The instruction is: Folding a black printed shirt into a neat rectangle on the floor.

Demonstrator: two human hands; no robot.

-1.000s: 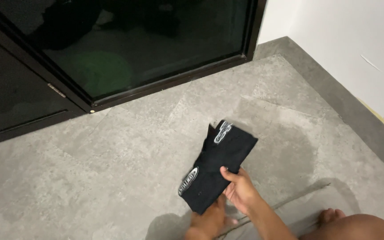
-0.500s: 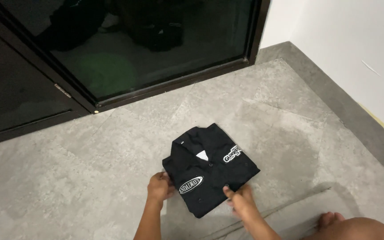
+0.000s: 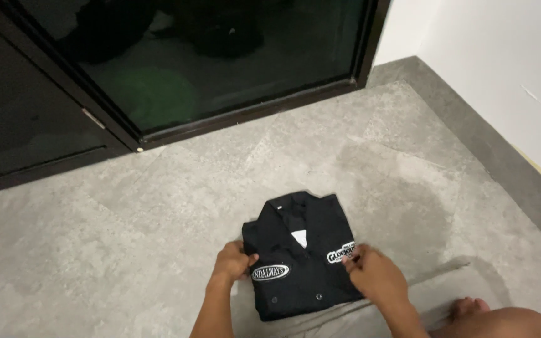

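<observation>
Folded black shirt (image 3: 302, 256) lies flat on the grey concrete floor (image 3: 126, 250), collar pointing toward the dark glass sliding door (image 3: 220, 69), buttons down the middle. White patch on each chest side.

Left hand (image 3: 233, 261) grips the shirt's left edge, fingers curled over the fabric beside the oval patch. Right hand (image 3: 374, 275) rests on the shirt's right side, fingertips touching the patch there. Both forearms come in from the bottom edge.

A bare foot (image 3: 468, 307) and knee show at the bottom right corner, on the floor just beside the shirt.

White wall (image 3: 502, 62) with a grey skirting strip runs along the right.
</observation>
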